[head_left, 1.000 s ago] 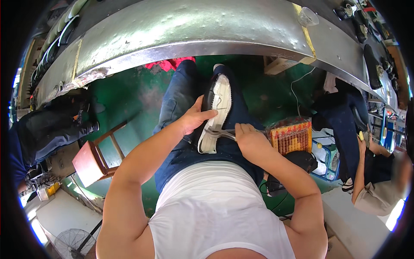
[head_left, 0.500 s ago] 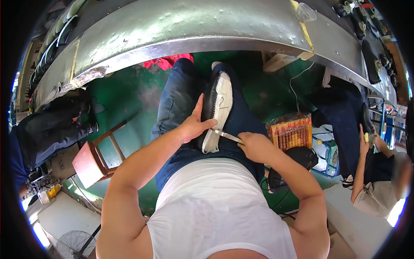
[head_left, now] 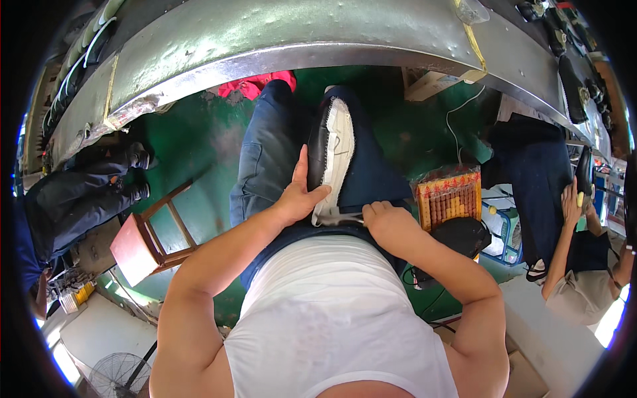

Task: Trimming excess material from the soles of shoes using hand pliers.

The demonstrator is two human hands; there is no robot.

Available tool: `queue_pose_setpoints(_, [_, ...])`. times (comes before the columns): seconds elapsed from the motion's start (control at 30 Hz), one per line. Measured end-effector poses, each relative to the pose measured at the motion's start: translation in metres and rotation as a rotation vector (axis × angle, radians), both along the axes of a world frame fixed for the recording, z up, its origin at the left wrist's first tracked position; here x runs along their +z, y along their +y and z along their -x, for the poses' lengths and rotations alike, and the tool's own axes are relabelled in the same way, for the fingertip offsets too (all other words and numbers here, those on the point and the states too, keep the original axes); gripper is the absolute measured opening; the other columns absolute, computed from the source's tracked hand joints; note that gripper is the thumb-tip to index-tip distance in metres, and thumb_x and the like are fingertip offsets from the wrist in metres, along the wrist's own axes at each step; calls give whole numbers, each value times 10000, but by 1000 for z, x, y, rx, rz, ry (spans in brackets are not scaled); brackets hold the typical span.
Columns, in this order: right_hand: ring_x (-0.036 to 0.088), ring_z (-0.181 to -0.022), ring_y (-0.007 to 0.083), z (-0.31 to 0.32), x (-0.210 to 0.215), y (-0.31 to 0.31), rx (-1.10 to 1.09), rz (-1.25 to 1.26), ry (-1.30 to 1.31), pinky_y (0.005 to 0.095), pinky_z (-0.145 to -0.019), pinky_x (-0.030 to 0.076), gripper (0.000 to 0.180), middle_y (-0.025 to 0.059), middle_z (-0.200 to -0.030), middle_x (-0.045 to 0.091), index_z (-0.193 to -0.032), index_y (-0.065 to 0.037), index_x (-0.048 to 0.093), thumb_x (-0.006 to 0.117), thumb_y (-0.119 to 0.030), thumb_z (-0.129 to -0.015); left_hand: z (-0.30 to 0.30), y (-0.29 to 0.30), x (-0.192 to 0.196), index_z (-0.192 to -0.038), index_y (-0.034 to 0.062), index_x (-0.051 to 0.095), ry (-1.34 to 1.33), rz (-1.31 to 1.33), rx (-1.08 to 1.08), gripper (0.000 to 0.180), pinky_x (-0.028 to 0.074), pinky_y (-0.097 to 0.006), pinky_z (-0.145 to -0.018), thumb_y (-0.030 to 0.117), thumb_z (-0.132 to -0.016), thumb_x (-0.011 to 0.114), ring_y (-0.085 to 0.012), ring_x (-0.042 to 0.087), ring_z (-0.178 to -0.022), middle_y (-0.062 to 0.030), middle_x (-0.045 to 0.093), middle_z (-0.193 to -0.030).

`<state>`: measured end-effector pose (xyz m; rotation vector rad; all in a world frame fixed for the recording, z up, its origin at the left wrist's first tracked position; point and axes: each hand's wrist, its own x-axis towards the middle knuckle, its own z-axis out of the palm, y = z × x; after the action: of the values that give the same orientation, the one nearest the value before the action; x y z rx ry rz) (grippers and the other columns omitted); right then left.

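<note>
Left hand (head_left: 296, 199): fingers wrapped on shoe (head_left: 332, 156), lap-held.
Right hand (head_left: 387, 221): fist clamped round thin metal tool (head_left: 345, 215), tip at shoe's heel.

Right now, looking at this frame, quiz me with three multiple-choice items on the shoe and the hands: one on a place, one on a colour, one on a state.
1. Where does the shoe lie?
A. on the person's lap
B. on the wooden stool
C. on the metal bench

2. What colour is the floor under the legs?
A. grey
B. green
C. yellow

3. What is the right hand doing?
A. hanging free
B. gripping a thin metal tool at the shoe's near end
C. resting flat on the stool

Answers: 1 A, the shoe rests along the thigh, steadied by the left hand. 2 B, green paint shows around the wooden stool. 3 B, the fist is closed on the thin metal tool.
</note>
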<state>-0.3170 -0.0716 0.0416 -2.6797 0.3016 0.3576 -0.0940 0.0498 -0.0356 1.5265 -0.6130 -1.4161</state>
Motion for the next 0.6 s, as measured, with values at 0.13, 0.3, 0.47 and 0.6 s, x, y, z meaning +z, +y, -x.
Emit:
queue_pose_setpoints(0.13, [682,-700,189,-1,-10,-20,-38,-225,183,353,-608,541,191,98,-782,676,-881,-16,610,599,-204,-913,4,-1,-4,-1560,132,-180,-161,-31,-22,1089,212,-341,-1182,193,-897,682,-306,145,-1497,-224,52,-1617])
queue_pose_setpoints(0.3, [641,-657,106,-19,-36,-85,-127,-1073,656,279,-559,500,202,13,-755,671,-887,-34,672,652,-230,-927,-4,21,2,-1523,95,-254,-266,45,-318,1135,148,-363,-1202,285,-908,681,-345,24,-1512,-248,-69,-1612])
queue_pose_setpoints(0.47, [655,-710,94,-13,-8,-87,-269,-1062,676,256,-516,524,235,27,-826,679,-977,-24,660,628,-255,-947,1,28,-15,-1516,89,-267,-106,62,-189,1144,115,-366,-1208,218,-892,684,-335,-17,-1516,-255,-101,-1610])
queue_pose_setpoints(0.6, [678,-851,375,-20,-3,-31,-318,-437,-94,458,-723,541,321,207,-941,682,-973,-1,607,561,-318,-985,2,28,-18,-1525,161,-278,-179,49,-176,1106,182,-305,-1173,89,-917,643,-216,184,-1469,-171,107,-1624])
